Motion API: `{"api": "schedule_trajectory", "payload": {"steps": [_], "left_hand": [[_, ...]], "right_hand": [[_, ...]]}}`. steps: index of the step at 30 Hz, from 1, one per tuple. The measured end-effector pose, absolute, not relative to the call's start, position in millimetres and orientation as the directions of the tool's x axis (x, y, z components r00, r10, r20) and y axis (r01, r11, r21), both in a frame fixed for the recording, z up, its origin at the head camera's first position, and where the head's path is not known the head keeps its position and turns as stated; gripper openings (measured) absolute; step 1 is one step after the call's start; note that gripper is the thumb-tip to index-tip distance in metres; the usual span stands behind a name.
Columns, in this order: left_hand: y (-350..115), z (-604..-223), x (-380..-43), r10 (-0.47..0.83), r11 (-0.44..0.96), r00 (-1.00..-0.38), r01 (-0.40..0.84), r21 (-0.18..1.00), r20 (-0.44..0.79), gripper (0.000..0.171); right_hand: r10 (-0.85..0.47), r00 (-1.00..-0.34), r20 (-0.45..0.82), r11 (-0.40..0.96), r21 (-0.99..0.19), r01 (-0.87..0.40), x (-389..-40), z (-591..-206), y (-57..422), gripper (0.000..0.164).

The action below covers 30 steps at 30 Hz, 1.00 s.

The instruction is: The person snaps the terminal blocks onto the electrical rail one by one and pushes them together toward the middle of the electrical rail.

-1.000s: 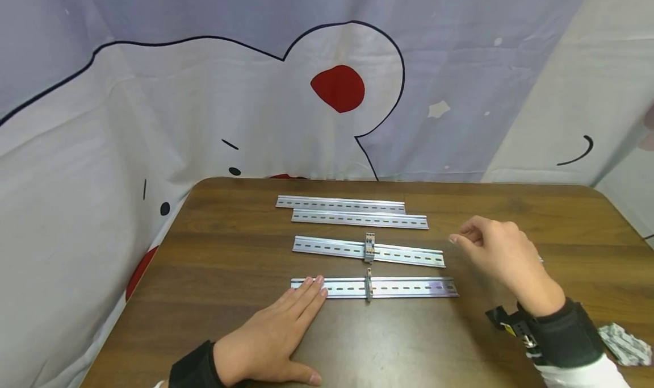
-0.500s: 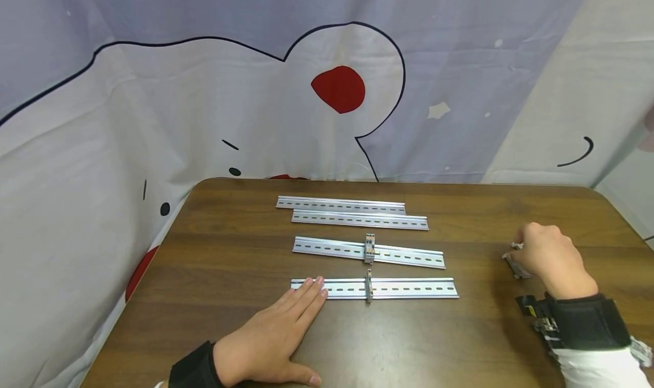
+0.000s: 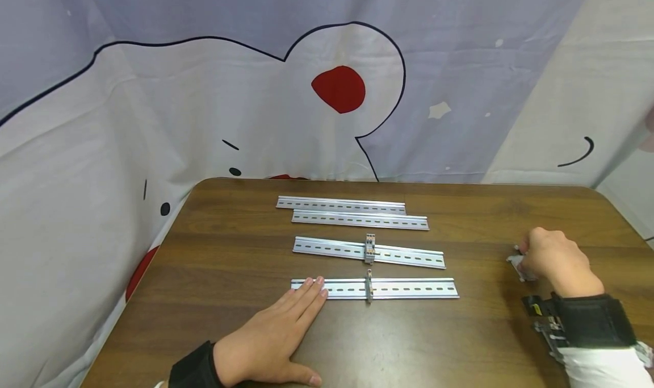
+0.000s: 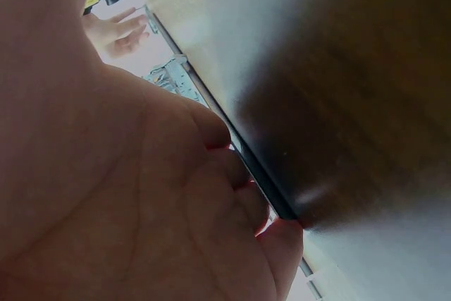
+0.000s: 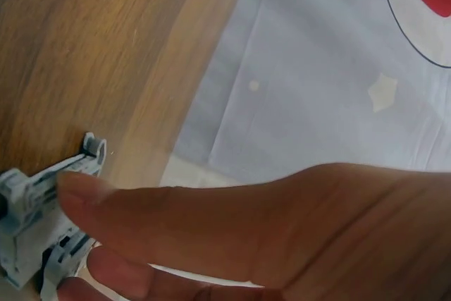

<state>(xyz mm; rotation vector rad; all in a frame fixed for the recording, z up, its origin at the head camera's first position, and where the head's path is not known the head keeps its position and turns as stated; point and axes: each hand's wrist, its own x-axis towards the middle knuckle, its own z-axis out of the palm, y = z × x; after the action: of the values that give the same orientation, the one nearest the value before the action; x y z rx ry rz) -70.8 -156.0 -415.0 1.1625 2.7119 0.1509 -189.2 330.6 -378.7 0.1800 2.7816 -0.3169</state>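
My left hand (image 3: 276, 334) lies with straight fingers over the left end of the nearest slotted metal DIN rail (image 3: 414, 288). In the left wrist view, the fingertips (image 4: 282, 244) are right at this rail's edge. A thin grey terminal block (image 3: 369, 286) sits across the rail near its middle. Far to the right, my right hand (image 3: 559, 263) pinches a grey terminal block (image 3: 520, 266) low over the table. The right wrist view has the thumb on top of that terminal block (image 5: 35, 223), with fingers curled below; its underside is hidden.
Behind the nearest rail lies another DIN rail (image 3: 327, 246), which carries clipped-on terminal blocks (image 3: 370, 249). Two bare rails (image 3: 360, 220) lie together farther back. Partly hidden by the right sleeve is a grey-white heap (image 3: 645, 354) at the table's right edge. A printed cloth (image 3: 230, 104) hangs behind.
My right hand has moved right, away from the rails' right ends, and has taken hold of a terminal block there. My left hand has stayed on the rail.
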Motion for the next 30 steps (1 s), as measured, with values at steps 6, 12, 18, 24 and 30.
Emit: {"api": "schedule_trajectory", "payload": {"steps": [6,12,18,24,30], "left_hand": [[-156.6,-414.6,-70.3,0.72,0.694,-0.68,0.7,0.169,-0.14,0.119],[-157.2,-414.3,-70.3,0.719,0.695,-0.681,0.699,0.168,-0.141,0.119],[-157.2,-413.7,-70.4,0.717,0.697,-0.682,0.697,0.168,-0.147,0.119],[-156.8,-414.1,-70.3,0.716,0.698,-0.682,0.696,0.166,-0.149,0.119],[-156.4,-415.6,-70.5,0.72,0.694,-0.681,0.702,0.159,-0.134,0.119]], "right_hand": [[0.055,-0.938,-0.343,0.972,-0.196,0.129,-188.2,-377.6,325.8,0.032],[0.042,-0.938,-0.345,0.975,-0.193,0.115,-189.3,-377.8,321.1,0.049],[-0.066,-0.941,-0.331,0.976,-0.216,0.007,-192.6,-382.1,312.3,0.045],[-0.12,-0.935,-0.334,0.974,-0.222,-0.046,-192.0,-382.7,304.8,0.04],[-0.108,-0.938,-0.331,0.972,-0.234,-0.029,-188.1,-384.9,297.6,0.03]]}}
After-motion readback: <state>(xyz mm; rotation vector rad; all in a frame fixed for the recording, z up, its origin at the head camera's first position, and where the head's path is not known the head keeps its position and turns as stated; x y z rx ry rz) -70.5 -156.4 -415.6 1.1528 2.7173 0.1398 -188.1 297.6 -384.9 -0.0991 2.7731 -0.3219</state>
